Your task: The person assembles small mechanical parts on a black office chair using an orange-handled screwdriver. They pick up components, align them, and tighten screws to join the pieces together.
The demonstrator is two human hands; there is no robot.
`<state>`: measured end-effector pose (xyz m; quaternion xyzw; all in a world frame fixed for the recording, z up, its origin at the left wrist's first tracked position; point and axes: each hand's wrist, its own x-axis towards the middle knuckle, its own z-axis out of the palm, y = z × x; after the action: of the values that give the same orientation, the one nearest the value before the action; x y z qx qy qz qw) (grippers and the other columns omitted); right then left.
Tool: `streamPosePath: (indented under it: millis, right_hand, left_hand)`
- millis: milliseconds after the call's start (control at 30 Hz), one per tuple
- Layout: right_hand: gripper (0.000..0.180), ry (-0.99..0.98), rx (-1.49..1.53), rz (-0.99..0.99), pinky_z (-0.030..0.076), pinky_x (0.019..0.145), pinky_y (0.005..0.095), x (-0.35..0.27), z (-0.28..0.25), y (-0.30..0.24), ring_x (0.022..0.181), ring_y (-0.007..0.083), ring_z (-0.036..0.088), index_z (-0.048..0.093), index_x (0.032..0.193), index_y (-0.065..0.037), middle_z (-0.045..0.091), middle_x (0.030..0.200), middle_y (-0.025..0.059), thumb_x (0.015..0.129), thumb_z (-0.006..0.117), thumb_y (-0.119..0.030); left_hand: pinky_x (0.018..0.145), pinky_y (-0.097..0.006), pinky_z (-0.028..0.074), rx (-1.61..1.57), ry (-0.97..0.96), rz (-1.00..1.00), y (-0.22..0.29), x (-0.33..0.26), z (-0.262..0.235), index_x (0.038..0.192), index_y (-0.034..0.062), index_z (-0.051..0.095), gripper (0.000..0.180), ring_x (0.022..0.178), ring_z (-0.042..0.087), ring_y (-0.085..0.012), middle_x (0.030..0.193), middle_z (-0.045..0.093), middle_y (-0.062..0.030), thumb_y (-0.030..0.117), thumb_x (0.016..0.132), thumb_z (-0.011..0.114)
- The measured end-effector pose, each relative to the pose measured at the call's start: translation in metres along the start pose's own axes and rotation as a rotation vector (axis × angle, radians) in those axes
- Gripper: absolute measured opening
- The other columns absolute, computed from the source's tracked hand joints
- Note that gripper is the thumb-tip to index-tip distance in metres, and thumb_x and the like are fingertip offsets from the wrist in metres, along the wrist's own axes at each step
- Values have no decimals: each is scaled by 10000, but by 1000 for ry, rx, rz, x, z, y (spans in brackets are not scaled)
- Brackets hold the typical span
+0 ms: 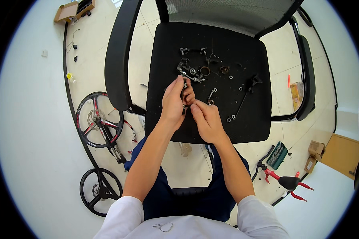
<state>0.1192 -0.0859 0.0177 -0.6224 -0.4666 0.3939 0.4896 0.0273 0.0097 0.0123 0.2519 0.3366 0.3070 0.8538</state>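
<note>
My left hand [172,102] is closed around a small dark metal part [184,108], held upright over the black chair seat [167,40]. A shiny round piece shows at its upper end. My right hand [208,120] is closed in a pinch beside the part's lower end; what its fingertips grip is hidden. Just beyond my left fingers lies a dark mechanical assembly [190,72] with a round bolt. A brownish ring [204,71] sits next to it. Nearer my right hand are a small bolt [212,95] and a nut [210,102].
A short bar with bolted ends [193,50] and a thin rod with a black end piece [247,93] lie on the seat among several small rings. Armrests [119,59] flank it. Bicycle wheels [99,119], a green toolbox [277,155] and a red-and-black bike part [289,183] are on the floor.
</note>
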Motion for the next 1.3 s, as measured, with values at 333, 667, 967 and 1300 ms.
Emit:
streamPosePath:
  millis: [333, 667, 967, 1300]
  right_hand:
    - [137, -82, -250, -131, 435, 522, 390, -3, -6, 4, 537, 340, 557, 564, 811, 20, 565, 621, 165, 861, 537, -104]
    - [120, -146, -484, -387, 430, 466, 408, -9, -14, -2, 494, 309, 557, 551, 710, -67, 533, 568, 115, 769, 587, -165]
    - [114, -149, -498, -310, 463, 489, 401, -11, 2, 7, 524, 316, 587, 565, 799, -16, 581, 608, 125, 848, 572, -118]
    - [133, -194, -362, -222, 479, 559, 429, -18, -8, 7, 600, 362, 596, 559, 865, -30, 604, 684, 149, 904, 583, -155]
  left_hand:
    - [521, -219, 309, 116, 14, -185, -5, -1, -7, 893, 72, 520, 284, 599, 361, -55, 670, 381, 52, 311, 1027, 445]
    - [516, -216, 356, 127, -140, -353, -15, -13, -10, 1024, 81, 540, 180, 597, 409, -56, 693, 439, 41, 241, 1022, 456]
    - [675, -227, 394, 238, 62, -186, -32, -10, -21, 985, 64, 562, 215, 720, 434, -71, 758, 467, 27, 234, 1025, 438]
    - [556, -206, 330, 216, -17, -276, -9, -12, -9, 897, 88, 548, 236, 625, 410, -53, 686, 438, 43, 289, 1005, 490]
